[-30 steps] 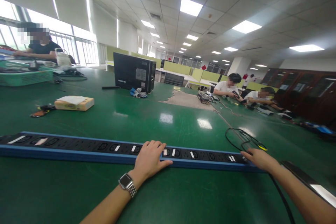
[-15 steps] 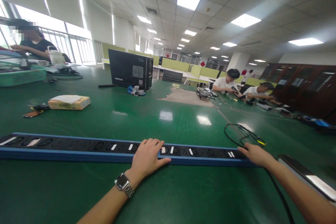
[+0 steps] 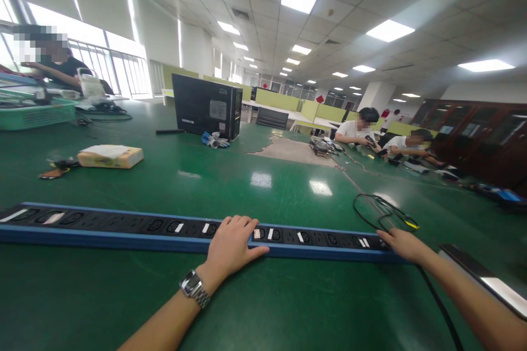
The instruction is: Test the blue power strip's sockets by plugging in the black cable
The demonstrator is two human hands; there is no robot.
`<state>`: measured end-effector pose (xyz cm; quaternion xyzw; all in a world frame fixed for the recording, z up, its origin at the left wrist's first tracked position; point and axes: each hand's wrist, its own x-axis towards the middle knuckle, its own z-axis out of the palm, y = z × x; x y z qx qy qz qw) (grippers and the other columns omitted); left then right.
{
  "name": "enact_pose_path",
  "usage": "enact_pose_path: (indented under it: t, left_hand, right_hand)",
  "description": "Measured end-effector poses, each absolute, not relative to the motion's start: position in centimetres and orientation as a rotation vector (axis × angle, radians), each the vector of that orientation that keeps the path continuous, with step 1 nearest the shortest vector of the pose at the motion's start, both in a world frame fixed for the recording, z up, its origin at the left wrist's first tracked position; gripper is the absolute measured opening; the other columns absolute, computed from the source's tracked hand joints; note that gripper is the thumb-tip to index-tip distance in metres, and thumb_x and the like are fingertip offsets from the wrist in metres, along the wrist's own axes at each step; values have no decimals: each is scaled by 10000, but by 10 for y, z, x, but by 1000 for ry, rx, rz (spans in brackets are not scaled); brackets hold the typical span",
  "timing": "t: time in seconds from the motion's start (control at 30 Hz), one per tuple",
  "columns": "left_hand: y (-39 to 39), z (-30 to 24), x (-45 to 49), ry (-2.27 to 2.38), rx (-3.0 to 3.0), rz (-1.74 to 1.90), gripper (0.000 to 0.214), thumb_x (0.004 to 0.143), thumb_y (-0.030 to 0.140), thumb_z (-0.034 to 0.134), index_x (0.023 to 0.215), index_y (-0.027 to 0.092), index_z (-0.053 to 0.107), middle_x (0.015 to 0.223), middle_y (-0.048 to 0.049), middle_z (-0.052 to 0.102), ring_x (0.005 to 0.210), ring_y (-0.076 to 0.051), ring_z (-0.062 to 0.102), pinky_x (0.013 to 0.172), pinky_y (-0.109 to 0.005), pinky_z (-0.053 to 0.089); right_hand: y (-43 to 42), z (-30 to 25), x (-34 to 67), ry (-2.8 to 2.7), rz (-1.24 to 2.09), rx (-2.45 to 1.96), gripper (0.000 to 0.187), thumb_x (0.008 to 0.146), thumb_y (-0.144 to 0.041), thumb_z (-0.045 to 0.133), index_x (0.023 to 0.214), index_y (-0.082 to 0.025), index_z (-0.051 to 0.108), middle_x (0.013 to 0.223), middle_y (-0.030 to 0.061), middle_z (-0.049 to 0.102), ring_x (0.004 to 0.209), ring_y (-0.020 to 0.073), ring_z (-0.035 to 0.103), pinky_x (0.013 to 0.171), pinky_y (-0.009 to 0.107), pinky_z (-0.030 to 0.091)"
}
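1. Closest in, the left hand (image 3: 233, 244) comes in from below with a metal wristwatch (image 3: 192, 287) on the wrist, the forearm low over the green table (image 3: 288, 307).
2. That hand lies flat on a long power strip (image 3: 123, 227). The fingers (image 3: 239, 225) are spread loose over its top and the thumb runs along the near edge. It's a resting hand, not a clench.
3. The strip is a slim bar with blue sides and a black top face. It carries a row of sockets and small white labels.
4. It lies flat on the table, running crosswise from the far left edge of view to the right hand (image 3: 405, 245).
5. The right hand's fingertips (image 3: 385, 236) are stretched out and touch the strip's right end, released, not gripping.
6. Just past that end, a black cable (image 3: 382, 213) loops on the table.
7. Further back on the left lies a pale flat box (image 3: 110, 156).
8. Beyond it stands a black computer case (image 3: 206, 105).
9. Far off, other people sit at the table's left and right ends.
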<state>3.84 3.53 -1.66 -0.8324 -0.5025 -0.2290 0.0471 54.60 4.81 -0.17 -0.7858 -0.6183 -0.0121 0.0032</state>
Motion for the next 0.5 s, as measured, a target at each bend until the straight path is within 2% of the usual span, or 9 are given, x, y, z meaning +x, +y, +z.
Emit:
enact_pose_path:
  t: [0.27, 0.5]
  left_hand:
    - [36, -17, 39, -1553, -2537, -712, 610, 768, 653, 563, 1170, 195, 599, 1107, -85, 635, 1048, -273, 538, 946, -418, 361]
    - [34, -17, 39, -1569, -2534, -700, 613, 776, 642, 563, 1189, 190, 593, 1127, -82, 631, 1053, -272, 533, 954, -424, 357]
  right_hand:
    - [43, 7, 532, -1991, 27, -2561, 428, 921, -435, 351, 853, -141, 654, 905, 175, 714, 895, 286, 677, 802, 360, 465]
    - [36, 5, 521, -1981, -79, -2639, 468, 939, -472, 291, 913, -124, 602, 921, 203, 701, 939, 351, 666, 807, 455, 461]
